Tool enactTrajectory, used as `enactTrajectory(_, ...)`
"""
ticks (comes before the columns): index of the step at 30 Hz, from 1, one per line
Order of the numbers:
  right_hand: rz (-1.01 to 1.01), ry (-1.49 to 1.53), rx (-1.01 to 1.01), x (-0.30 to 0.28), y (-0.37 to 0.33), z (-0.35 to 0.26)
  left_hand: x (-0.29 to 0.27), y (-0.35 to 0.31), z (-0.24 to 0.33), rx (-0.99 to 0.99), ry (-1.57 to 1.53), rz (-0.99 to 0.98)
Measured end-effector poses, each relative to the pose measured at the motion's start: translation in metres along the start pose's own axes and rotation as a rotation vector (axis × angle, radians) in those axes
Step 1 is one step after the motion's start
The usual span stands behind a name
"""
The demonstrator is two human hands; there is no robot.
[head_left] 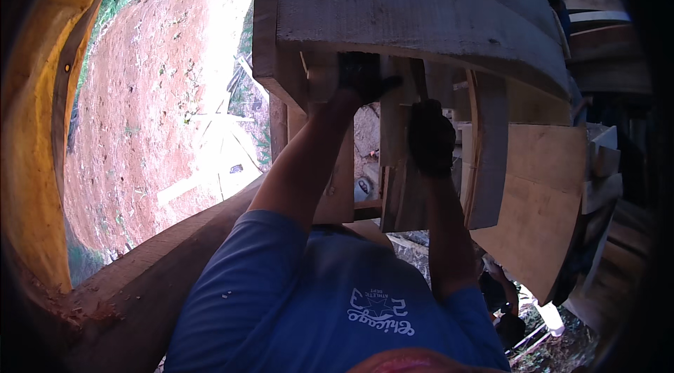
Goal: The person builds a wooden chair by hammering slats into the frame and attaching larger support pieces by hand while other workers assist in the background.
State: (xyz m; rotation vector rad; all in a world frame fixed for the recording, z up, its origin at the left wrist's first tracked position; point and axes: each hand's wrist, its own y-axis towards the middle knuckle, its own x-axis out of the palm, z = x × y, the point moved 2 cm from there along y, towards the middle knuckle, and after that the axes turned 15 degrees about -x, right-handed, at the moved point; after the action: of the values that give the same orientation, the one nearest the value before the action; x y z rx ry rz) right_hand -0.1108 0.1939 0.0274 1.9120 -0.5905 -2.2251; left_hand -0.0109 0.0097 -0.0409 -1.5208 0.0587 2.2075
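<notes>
My left hand (360, 72), in a dark glove, is pressed near the underside of a wide pale wooden board (407, 15). Its thumb points out to the right, apart from the palm, while shadow hides most of the fingers. To its right and a little nearer, my right hand (430, 140), also gloved, is closed in a fist. A dark narrow stick-like tool (418, 78) rises from that fist toward the board; its far end is hidden. Upright planks (404, 197) stand just below and beside my right hand, and another plank (487, 155) stands farther right.
A thick wooden beam (203, 232) slants across the lower left, and a yellowish post (35, 127) curves along the left rim. Beyond lies reddish ground (147, 85). Stacked boards (604, 57) fill the right side. Part of another person (502, 296) shows at the lower right.
</notes>
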Motion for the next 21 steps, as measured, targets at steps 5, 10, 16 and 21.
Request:
enactTrajectory(5, 0.177, -0.052, -0.158, 0.012, -0.02, 0.002, 0.003, -0.01, 0.001, 0.002, 0.04, 0.025)
enactTrajectory(10, 0.111, 0.068, -0.097, -0.008, -0.007, -0.001, 0.003, -0.003, -0.004, 0.004, 0.007, -0.003)
enactTrajectory(16, 0.058, -0.063, -0.038, 0.002, -0.002, 0.001, 0.001, -0.003, 0.0, 0.049, 0.004, 0.052)
enactTrajectory(21, 0.069, 0.105, 0.011, -0.023, 0.018, -0.007, 0.005, -0.005, -0.002, 0.024, 0.002, 0.034)
